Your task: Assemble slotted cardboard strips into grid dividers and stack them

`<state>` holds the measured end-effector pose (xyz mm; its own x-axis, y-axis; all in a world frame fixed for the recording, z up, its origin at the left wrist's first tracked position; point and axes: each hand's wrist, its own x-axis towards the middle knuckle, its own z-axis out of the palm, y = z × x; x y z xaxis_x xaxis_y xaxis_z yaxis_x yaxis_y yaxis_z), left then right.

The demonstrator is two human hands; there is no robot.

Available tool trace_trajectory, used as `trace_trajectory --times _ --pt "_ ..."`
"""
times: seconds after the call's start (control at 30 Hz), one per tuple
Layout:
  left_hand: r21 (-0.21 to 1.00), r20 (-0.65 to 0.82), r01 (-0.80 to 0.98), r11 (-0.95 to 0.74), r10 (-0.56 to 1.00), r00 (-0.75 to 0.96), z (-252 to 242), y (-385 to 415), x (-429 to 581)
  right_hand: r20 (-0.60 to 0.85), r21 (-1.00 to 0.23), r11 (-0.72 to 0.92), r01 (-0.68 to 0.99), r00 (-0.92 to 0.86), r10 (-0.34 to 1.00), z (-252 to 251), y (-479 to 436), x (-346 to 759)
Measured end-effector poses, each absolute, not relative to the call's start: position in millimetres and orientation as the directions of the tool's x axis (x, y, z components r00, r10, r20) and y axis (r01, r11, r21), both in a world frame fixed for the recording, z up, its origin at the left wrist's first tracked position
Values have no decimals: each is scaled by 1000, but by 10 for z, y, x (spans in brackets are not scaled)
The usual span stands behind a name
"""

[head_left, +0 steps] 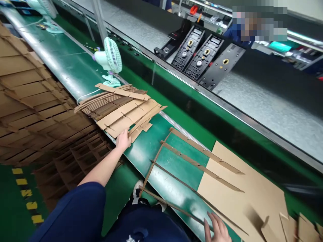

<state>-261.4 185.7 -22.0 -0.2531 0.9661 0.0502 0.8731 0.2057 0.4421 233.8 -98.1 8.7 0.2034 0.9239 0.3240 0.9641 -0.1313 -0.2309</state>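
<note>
My left hand (123, 140) has its fingers closed at the near corner of a pile of slotted cardboard strips (123, 116) on the green bench (141, 151). Right of the pile stands a partly joined cardboard divider (186, 158), one cross strip with several long strips running from it, partly over a flat cardboard sheet (232, 168). Near the free end of the closest long strip, my right hand (217, 229) has its fingers spread. It is cut off by the bottom edge, and no held object shows.
A mint fan (111, 58) is clipped beyond the pile. Stacked cardboard dividers (32, 87) fill the left side. Across the bench, a conveyor (264, 97) carries black panels (207, 53). More cardboard pieces (305, 228) lie at the lower right. A person stands beyond.
</note>
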Motion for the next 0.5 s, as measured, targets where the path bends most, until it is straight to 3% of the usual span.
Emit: trace_trajectory --times 0.13,0.2,0.3,0.4,0.5 --pt "557 327 826 -81 936 -129 19 1535 -2058 109 -512 -118 851 201 974 360 -563 1871" --pt "569 415 768 -295 909 42 190 1311 -1624 -29 -687 -195 700 242 970 546 -369 1531" --pt "569 435 585 -578 815 382 407 854 -878 -152 -901 -225 371 215 965 754 -148 1105" --pt "592 420 380 -711 675 607 527 396 -248 -188 -943 -266 200 341 921 785 -100 1092" --pt "633 409 201 -748 543 733 528 102 163 -156 -914 -339 223 576 802 760 -401 1552"
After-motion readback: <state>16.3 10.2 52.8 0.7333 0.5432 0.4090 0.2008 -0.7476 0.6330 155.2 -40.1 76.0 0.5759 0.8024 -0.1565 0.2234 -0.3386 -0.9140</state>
